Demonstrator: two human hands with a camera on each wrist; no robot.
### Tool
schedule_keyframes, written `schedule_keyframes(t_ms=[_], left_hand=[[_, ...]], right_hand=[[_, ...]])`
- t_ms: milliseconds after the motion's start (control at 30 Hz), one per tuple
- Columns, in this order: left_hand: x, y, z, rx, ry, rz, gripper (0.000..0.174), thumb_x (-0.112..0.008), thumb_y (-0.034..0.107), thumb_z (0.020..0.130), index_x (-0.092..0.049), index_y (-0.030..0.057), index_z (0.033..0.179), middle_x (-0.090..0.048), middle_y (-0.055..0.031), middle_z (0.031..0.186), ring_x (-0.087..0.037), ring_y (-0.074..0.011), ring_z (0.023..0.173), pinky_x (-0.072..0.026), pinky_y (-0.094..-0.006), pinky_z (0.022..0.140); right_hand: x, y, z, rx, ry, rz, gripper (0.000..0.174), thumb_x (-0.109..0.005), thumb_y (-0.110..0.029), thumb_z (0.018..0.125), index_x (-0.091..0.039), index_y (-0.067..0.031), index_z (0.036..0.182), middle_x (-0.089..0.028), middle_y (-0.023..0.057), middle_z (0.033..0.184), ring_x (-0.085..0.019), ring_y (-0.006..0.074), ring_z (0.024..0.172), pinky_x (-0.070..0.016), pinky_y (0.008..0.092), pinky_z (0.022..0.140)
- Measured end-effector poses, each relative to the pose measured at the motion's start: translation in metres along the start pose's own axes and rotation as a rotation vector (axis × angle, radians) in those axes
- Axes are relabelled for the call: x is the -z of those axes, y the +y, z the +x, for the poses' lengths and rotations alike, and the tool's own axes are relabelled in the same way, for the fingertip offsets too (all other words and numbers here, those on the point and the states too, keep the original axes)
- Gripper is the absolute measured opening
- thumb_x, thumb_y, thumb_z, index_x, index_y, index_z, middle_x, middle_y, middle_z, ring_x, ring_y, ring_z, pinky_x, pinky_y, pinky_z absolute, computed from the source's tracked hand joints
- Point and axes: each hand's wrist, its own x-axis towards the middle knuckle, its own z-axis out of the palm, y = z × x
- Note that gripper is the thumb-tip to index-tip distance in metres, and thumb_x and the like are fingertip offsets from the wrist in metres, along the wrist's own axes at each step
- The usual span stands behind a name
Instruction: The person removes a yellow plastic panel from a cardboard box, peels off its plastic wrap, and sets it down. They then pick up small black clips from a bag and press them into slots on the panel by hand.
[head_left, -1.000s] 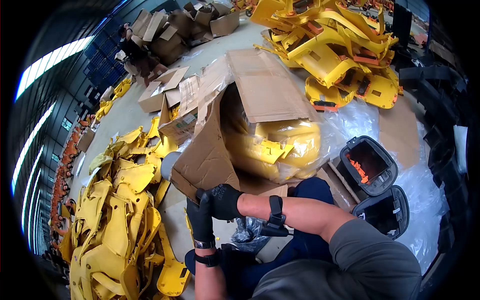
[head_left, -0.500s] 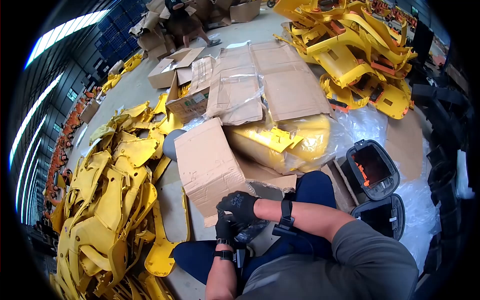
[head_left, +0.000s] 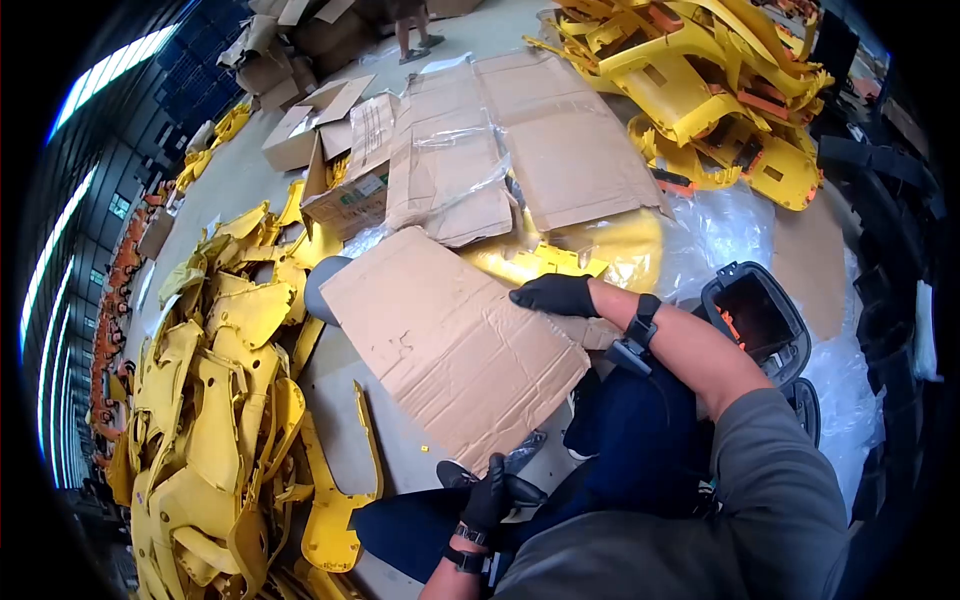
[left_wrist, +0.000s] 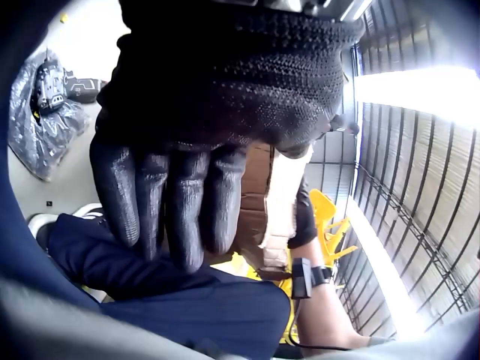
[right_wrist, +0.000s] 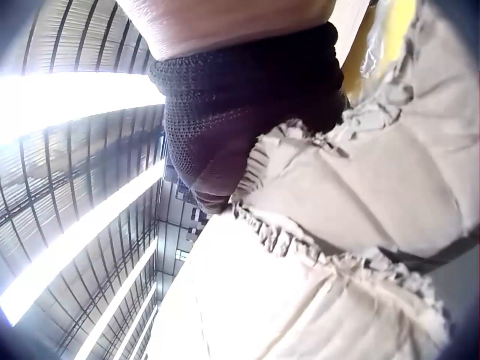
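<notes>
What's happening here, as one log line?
right hand: holds edge of cardboard | left hand: at lower corner | yellow parts: heaped at left

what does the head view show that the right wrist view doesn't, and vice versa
Only head: the black-gloved left hand, the heap of yellow plastic panels on the picture's left, and the navy blue trousers.

Only right wrist: a close view of the frayed, corrugated edge of the brown cardboard.

Both: the black-gloved right hand holding that cardboard, and bright white strips of roof light.
</notes>
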Motion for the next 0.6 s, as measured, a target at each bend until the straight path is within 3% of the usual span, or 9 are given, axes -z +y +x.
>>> schedule_keyframes(t_ms=[133, 167, 200, 267, 300, 400, 500, 533, 600], left_hand=[[-0.031, 0.040, -0.011, -0.358, 0.202, -0.046, 0.044, -0.051, 0.033, 0.103, -0.053, -0.0018, 0.131, -0.069, -0.0178, 0.108, -0.070, -0.0256, 0.089, -0.0582, -0.0353, 0.078], [-0.033, 0.052, -0.010, -0.505, 0.338, -0.225, 0.034, -0.062, 0.010, 0.096, -0.055, -0.0045, 0.125, -0.070, -0.0171, 0.102, -0.070, -0.0257, 0.091, -0.0585, -0.0379, 0.079], [-0.019, 0.049, -0.006, -0.419, 0.357, -0.480, 0.037, -0.065, 0.003, 0.090, -0.054, -0.0050, 0.125, -0.070, -0.0172, 0.102, -0.070, -0.0246, 0.089, -0.0586, -0.0372, 0.077], [-0.010, 0.056, -0.010, -0.584, 0.510, -0.217, 0.038, -0.068, 0.011, 0.087, -0.059, -0.0055, 0.119, -0.071, -0.0142, 0.097, -0.070, -0.0247, 0.082, -0.0572, -0.0361, 0.070], [-0.002, 0.047, -0.008, -0.596, 0.562, -0.122, 0.037, -0.070, 0.012, 0.083, -0.061, -0.0061, 0.114, -0.071, -0.0145, 0.092, -0.070, -0.0242, 0.081, -0.0569, -0.0353, 0.068], [0.008, 0.028, -0.013, -0.531, 0.466, -0.221, 0.036, -0.069, 0.012, 0.083, -0.062, -0.0060, 0.113, -0.071, -0.0157, 0.092, -0.070, -0.0242, 0.081, -0.0571, -0.0352, 0.066], [0.014, 0.016, -0.005, -0.340, 0.370, -0.316, 0.043, -0.069, 0.016, 0.088, -0.055, -0.0062, 0.122, -0.070, -0.0191, 0.096, -0.071, -0.0270, 0.083, -0.0586, -0.0358, 0.065], [0.020, 0.005, -0.010, -0.322, 0.442, -0.424, 0.045, -0.069, 0.017, 0.089, -0.053, -0.0062, 0.124, -0.070, -0.0197, 0.097, -0.071, -0.0276, 0.083, -0.0591, -0.0361, 0.066], [0.031, -0.011, 0.004, -0.403, 0.307, -0.447, 0.050, -0.070, 0.017, 0.091, -0.048, -0.0062, 0.129, -0.069, -0.0218, 0.101, -0.072, -0.0300, 0.087, -0.0612, -0.0376, 0.074]], right_hand=[[0.023, 0.034, 0.012, 0.007, -0.042, -0.356, 0.041, -0.048, -0.034, 0.099, -0.063, -0.0059, 0.125, -0.063, 0.0179, 0.127, -0.060, 0.0321, 0.115, -0.0435, 0.0374, 0.102], [0.008, 0.046, 0.017, 0.033, -0.016, -0.102, 0.038, -0.049, -0.030, 0.098, -0.064, -0.0080, 0.125, -0.063, 0.0159, 0.129, -0.059, 0.0308, 0.117, -0.0432, 0.0380, 0.103], [0.005, 0.026, 0.009, 0.018, -0.026, -0.171, 0.039, -0.052, -0.029, 0.096, -0.062, -0.0093, 0.128, -0.062, 0.0164, 0.130, -0.058, 0.0300, 0.120, -0.0429, 0.0380, 0.104], [0.004, 0.021, 0.009, -0.077, -0.129, -0.161, 0.047, -0.055, -0.032, 0.094, -0.056, -0.0105, 0.135, -0.059, 0.0174, 0.134, -0.055, 0.0309, 0.125, -0.0414, 0.0389, 0.105], [0.007, 0.026, 0.010, -0.097, -0.082, -0.387, 0.061, -0.060, -0.041, 0.089, -0.049, -0.0092, 0.140, -0.056, 0.0181, 0.138, -0.052, 0.0329, 0.129, -0.0402, 0.0396, 0.107], [0.021, 0.064, 0.025, -0.211, 0.114, -0.736, 0.086, -0.069, -0.058, 0.075, -0.049, -0.0019, 0.137, -0.050, 0.0266, 0.140, -0.051, 0.0350, 0.129, -0.0392, 0.0393, 0.109], [0.036, 0.111, 0.041, -0.248, 0.166, -0.336, 0.097, -0.084, -0.053, 0.059, -0.048, -0.0004, 0.133, -0.053, 0.0258, 0.134, -0.052, 0.0378, 0.125, -0.0424, 0.0445, 0.104], [0.017, 0.121, 0.050, -0.141, 0.280, -0.499, 0.099, -0.085, -0.052, 0.058, -0.048, 0.0017, 0.132, -0.055, 0.0259, 0.128, -0.054, 0.0373, 0.121, -0.0438, 0.0442, 0.102], [0.022, 0.090, 0.050, -0.162, 0.173, -0.667, 0.119, -0.086, -0.053, 0.056, -0.033, 0.0024, 0.147, -0.053, 0.0272, 0.134, -0.053, 0.0394, 0.122, -0.0436, 0.0437, 0.103]])
